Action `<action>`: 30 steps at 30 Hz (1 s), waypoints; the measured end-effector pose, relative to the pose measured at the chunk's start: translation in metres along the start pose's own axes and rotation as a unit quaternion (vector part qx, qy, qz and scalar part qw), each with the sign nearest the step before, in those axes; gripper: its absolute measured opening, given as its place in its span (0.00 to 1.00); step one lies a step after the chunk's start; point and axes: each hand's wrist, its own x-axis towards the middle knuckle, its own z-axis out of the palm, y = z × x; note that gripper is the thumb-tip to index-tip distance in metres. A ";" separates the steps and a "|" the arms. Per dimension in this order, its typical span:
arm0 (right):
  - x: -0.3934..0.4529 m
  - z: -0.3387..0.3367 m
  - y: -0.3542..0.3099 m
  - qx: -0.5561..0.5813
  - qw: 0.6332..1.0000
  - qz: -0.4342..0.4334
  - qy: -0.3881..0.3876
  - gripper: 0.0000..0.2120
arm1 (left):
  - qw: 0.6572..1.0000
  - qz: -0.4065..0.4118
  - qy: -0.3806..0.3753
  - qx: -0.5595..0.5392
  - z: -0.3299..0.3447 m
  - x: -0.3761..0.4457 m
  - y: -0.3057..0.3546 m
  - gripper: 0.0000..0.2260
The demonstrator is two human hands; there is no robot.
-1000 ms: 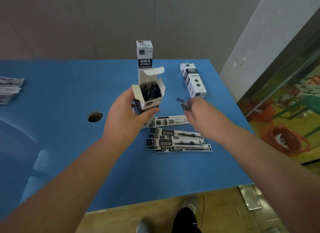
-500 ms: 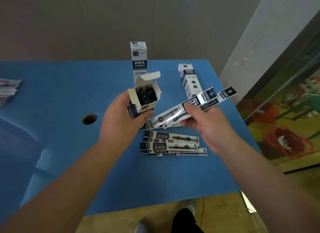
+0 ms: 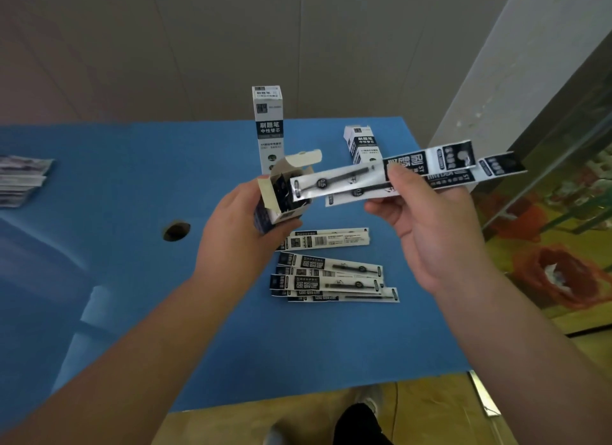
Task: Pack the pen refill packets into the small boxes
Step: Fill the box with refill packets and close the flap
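Observation:
My left hand [image 3: 236,232] grips a small white box [image 3: 281,192] with its top flaps open and dark packets inside. My right hand [image 3: 430,226] pinches two long pen refill packets [image 3: 351,181] held nearly level, their left ends at the box's open mouth. Several more refill packets [image 3: 331,275] lie in a loose pile on the blue table [image 3: 116,186] just below both hands. One closed box [image 3: 269,126] stands upright behind, and another closed box [image 3: 361,144] lies flat to its right.
A round hole [image 3: 176,231] is in the table left of my left hand. A stack of packets [image 3: 20,179] lies at the far left edge. The table's right and near edges drop to a patterned floor [image 3: 563,245]; my shoe [image 3: 361,424] shows below.
My right hand picked two packets off the table, lifted them and swung their ends up to the open box. My left hand kept hold of the box.

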 end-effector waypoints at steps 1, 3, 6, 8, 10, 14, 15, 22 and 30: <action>0.001 0.002 -0.001 -0.027 1.000 -0.001 0.000 0.06 | 1.000 0.010 -0.002 0.012 0.000 0.001 0.001 0.24; 0.001 0.008 -0.001 -0.077 0.997 0.000 0.001 0.06 | 0.999 0.034 -0.003 0.037 0.000 0.002 0.003 0.24; 0.000 0.017 -0.002 -0.138 0.990 -0.011 0.004 0.07 | 0.997 0.054 -0.003 0.055 0.002 0.002 0.004 0.25; 0.001 0.023 -0.004 -0.177 0.984 -0.021 0.006 0.07 | 0.996 0.062 -0.006 0.059 0.002 0.001 0.004 0.24; 0.001 0.027 -0.008 -0.205 0.978 -0.037 0.007 0.07 | 0.996 0.065 -0.002 0.060 0.002 0.000 0.004 0.24; 0.001 0.025 -0.017 -0.226 0.971 -0.066 0.033 0.08 | 0.997 0.051 0.006 0.050 -0.002 0.001 0.004 0.22; 0.001 0.025 -0.018 -0.229 0.970 -0.070 0.037 0.09 | 0.997 0.053 0.007 0.052 -0.002 0.001 0.003 0.22; 0.001 0.033 -0.009 -0.245 0.968 -0.056 -0.005 0.06 | 0.996 0.070 0.008 0.063 0.000 0.002 0.002 0.23; 0.005 0.043 -0.001 -0.356 0.933 -0.039 -0.035 0.08 | 0.991 0.101 0.017 0.089 0.001 0.002 0.004 0.25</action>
